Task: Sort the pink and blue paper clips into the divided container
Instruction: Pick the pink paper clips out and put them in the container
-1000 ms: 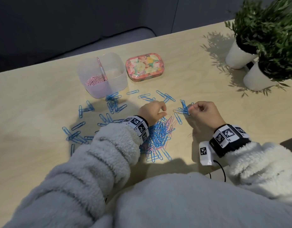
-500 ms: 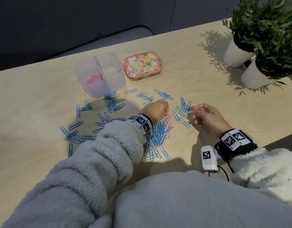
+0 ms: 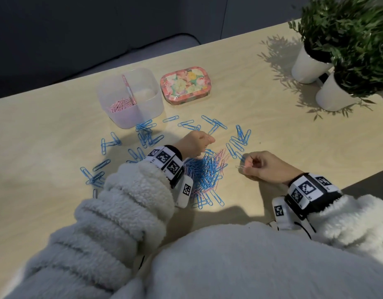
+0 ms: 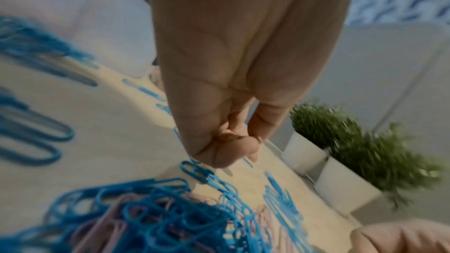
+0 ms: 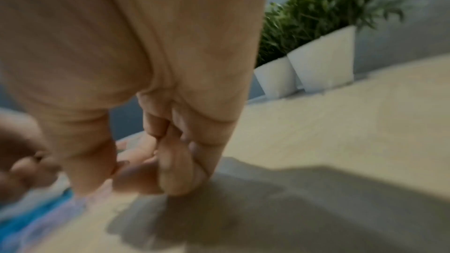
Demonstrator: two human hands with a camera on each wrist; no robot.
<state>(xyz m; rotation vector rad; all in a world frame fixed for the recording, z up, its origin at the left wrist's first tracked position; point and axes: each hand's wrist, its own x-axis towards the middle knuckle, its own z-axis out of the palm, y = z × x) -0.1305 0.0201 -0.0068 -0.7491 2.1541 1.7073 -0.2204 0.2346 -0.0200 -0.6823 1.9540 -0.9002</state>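
Observation:
The clear divided container stands at the back and holds pink clips in its left compartment. A mixed heap of blue and pink paper clips lies between my hands, with blue clips scattered around it. My left hand hovers over the heap's far edge, curled into a fist; a small pale loop pokes out of it. My right hand sits just right of the heap and pinches a pale pink clip between thumb and forefinger.
A flowered tin sits right of the container. Two white pots with green plants stand at the back right. The table's near edge runs close behind my right wrist.
My right hand has drawn back from the blue clips on the right and come down beside the heap, now pinching a pink clip. My left hand has barely shifted.

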